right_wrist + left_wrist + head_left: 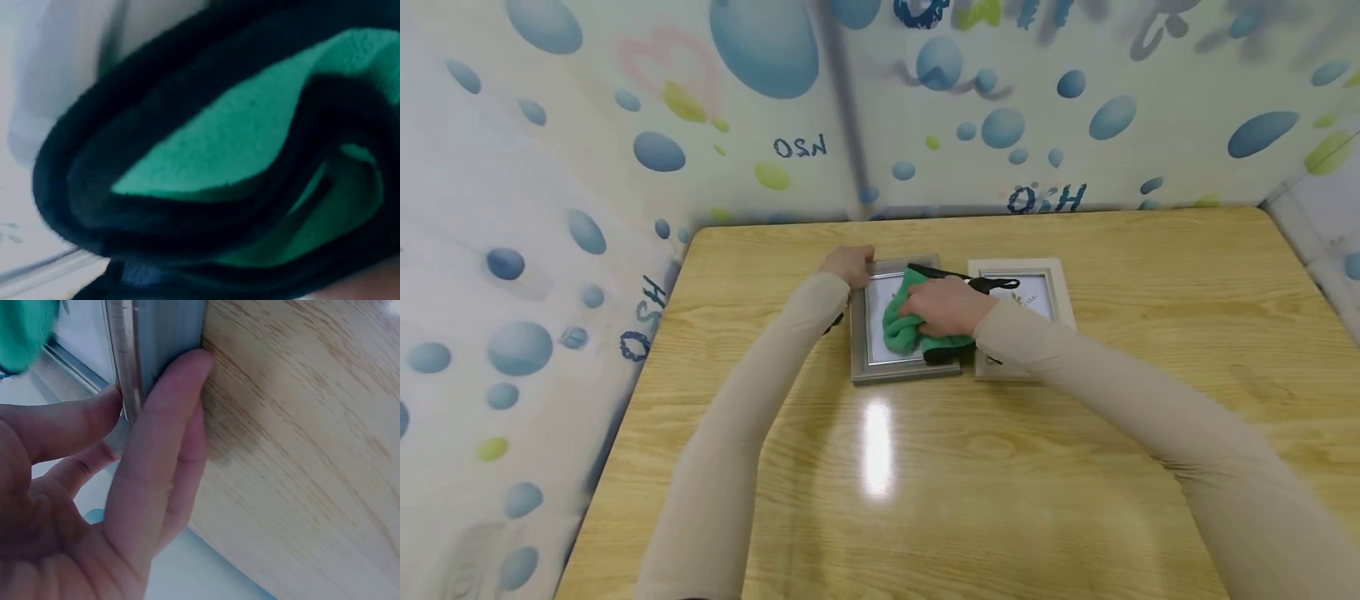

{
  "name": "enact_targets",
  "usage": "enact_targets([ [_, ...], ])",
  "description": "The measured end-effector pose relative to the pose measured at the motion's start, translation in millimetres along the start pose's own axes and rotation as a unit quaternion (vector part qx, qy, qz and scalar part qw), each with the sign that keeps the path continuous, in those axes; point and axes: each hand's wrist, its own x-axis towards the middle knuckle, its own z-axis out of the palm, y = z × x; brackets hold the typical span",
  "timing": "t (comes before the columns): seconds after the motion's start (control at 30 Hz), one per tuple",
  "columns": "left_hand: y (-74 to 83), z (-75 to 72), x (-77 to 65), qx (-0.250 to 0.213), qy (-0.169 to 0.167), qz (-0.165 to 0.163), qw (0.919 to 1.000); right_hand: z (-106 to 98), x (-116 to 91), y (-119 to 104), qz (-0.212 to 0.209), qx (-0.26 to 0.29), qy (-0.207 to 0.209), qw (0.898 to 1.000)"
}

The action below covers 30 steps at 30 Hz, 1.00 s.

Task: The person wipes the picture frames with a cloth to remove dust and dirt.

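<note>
A silver-grey picture frame [906, 373] lies on the wooden table. My left hand [848, 265] pinches its upper left edge; in the left wrist view the thumb [103, 412] is on the inner side of the moulding and the fingers [150, 444] lie along its outer side. My right hand [951, 306] grips a bunched green cloth [897, 332] with black edging, pressed on the front of this frame. The cloth hides much of the picture. Folds of the green cloth [219, 144] fill most of the right wrist view.
Close on the right lies a cream-white picture frame [1062, 292], partly under my right wrist. The table [1165, 292] meets a wall [880, 125] with blue and green spots at the back and left. A light reflection shows in front of the silver-grey frame.
</note>
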Motion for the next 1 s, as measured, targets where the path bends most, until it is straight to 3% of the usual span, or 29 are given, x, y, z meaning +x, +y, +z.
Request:
enact_targets([
  [0.2,4.2,3.0,0.5,-0.003,-0.001,0.0,1.0,-2,29,19,0.116,-0.01,0.039,0.992],
  [0.33,5.1,3.7,0.9,-0.004,-0.011,0.006,0.9999,1,40,19,0.134,-0.024,0.05,0.989],
  [0.53,3.1,3.6,4.1,-0.02,-0.017,-0.002,0.9997,4,42,4,0.065,-0.062,0.026,0.996],
  [0.73,-0.3,1.3,7.8,-0.001,-0.014,-0.004,0.9999,5,26,-13,-0.032,-0.07,0.002,0.997],
  [1.0,0.9,2.4,3.9,-0.035,-0.004,-0.019,0.9992,15,-21,-21,-0.162,0.035,0.015,0.986],
])
